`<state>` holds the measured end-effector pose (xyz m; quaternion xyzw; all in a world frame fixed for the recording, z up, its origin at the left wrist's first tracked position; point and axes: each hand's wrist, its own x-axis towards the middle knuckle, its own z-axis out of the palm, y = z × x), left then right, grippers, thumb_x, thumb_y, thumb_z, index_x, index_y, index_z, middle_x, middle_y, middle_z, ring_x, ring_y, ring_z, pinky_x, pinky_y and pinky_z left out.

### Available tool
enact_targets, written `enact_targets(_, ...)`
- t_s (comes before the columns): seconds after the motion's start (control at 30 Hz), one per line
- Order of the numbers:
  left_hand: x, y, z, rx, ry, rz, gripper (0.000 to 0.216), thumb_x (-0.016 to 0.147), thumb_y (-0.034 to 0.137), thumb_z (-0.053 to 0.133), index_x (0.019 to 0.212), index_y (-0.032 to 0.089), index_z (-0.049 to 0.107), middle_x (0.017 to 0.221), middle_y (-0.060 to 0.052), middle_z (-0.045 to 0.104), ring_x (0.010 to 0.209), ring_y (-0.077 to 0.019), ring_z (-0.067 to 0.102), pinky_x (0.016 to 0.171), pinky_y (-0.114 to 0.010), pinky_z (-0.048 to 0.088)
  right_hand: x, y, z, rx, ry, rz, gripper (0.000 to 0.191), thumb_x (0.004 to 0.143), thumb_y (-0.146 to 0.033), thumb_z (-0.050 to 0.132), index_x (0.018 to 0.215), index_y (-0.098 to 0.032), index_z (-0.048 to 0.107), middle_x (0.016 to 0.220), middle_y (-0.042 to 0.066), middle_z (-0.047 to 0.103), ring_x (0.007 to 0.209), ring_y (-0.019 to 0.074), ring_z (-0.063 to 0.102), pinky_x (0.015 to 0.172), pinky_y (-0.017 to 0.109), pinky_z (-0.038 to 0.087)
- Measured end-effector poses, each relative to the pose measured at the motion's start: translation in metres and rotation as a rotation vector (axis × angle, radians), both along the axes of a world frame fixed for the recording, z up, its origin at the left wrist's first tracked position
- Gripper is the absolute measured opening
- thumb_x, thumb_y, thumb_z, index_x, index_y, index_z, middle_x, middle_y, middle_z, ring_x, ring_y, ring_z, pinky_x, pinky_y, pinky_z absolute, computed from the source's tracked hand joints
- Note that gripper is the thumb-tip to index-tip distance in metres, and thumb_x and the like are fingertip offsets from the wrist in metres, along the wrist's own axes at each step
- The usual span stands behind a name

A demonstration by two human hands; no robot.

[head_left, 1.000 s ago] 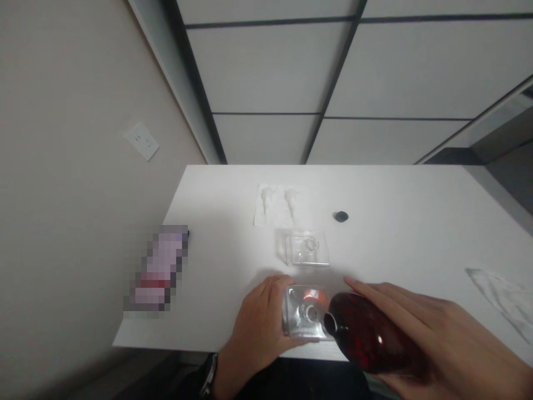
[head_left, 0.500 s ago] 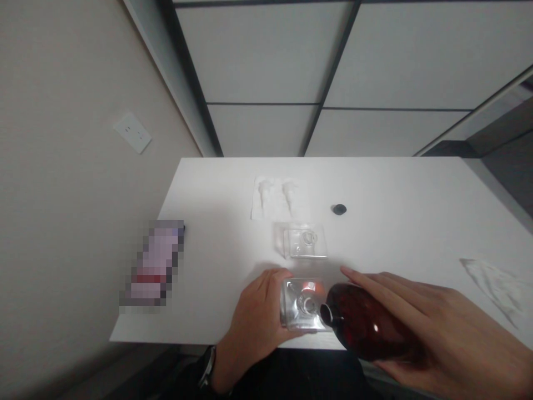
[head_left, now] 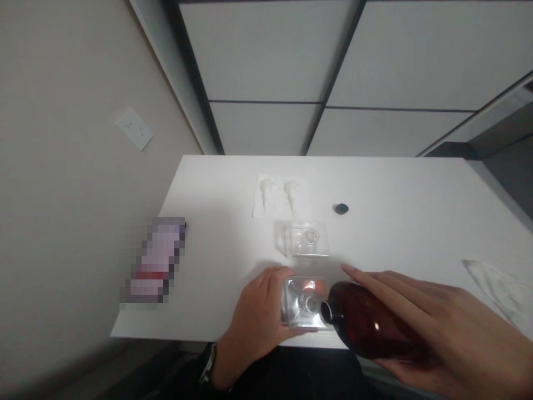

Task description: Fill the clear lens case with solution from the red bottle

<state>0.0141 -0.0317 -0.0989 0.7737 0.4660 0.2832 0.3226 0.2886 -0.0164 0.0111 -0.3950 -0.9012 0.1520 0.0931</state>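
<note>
- A dark red bottle (head_left: 372,328) is gripped in the right hand (head_left: 441,333), tipped well over toward the left, with its open mouth right at the neck of a small clear square bottle (head_left: 303,303). Fingers are laid along the top of the red bottle, so it's a proper closed hold.
- The clear square bottle is stood on the white table (head_left: 395,233) near the front edge, and it's steadied by the left hand (head_left: 260,322), which is wrapped against its left side. So that hand is closed on it too.
- A reddish glint can be seen through the clear glass near the top, but whether liquid is actually flowing can't be told; it's too blurry there.
- A watch or dark band (head_left: 207,364) is worn on the left wrist.
- Just behind the held bottle, a second clear square bottle (head_left: 306,240) is parked on the table, untouched.
- Further back, two white pump heads (head_left: 277,194) are laid side by side on a pale sheet.
- A small black cap (head_left: 341,209) is sat to the right of those, well apart from both hands.
- Something crinkly and clear (head_left: 497,289) is left over at the right edge of the table.
- A pixelated item (head_left: 154,261) is hung over the left edge of the table.
</note>
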Motion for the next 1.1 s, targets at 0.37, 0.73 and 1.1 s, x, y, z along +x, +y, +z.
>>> enact_targets(0.37, 0.0003, -0.0002, -0.0013, 0.026, 0.021, -0.005, 0.092, 0.062, 0.045, 0.107, 0.131, 0.021, 0.052, 0.123, -0.012, 0.074, 0.112, -0.0365, 0.075, 0.096, -0.051, 0.063, -0.0031, 0.003, 0.0068, 0.035, -0.067, 0.039, 0.065, 0.088, -0.021, 0.058, 0.152, -0.019, 0.044, 0.113, 0.01, 0.083, 0.081, 0.0245, 0.085, 0.063, 0.032, 0.069)
enact_targets(0.73, -0.0008, -0.0006, -0.0022, -0.008, 0.018, -0.01, 0.09, 0.067, 0.053, 0.104, 0.134, 0.024, 0.052, 0.128, -0.011, 0.073, 0.117, -0.0368, 0.074, 0.1, -0.052, 0.062, -0.0021, 0.0026, 0.0054, 0.066, -0.07, 0.047, 0.06, 0.091, -0.023, 0.053, 0.15, -0.018, 0.047, 0.112, 0.01, 0.084, 0.079, 0.0239, 0.084, 0.06, 0.032, 0.068)
enact_targets(1.1, -0.0011, -0.0012, -0.0024, 0.007, 0.008, -0.013, 0.094, 0.064, 0.049, 0.106, 0.134, 0.025, 0.048, 0.127, -0.011, 0.073, 0.116, -0.0368, 0.074, 0.098, -0.052, 0.062, 0.0011, 0.0033, 0.0038, 0.071, -0.078, 0.05, 0.073, 0.086, -0.024, 0.059, 0.157, -0.018, 0.042, 0.115, 0.01, 0.084, 0.082, 0.0258, 0.085, 0.061, 0.033, 0.07)
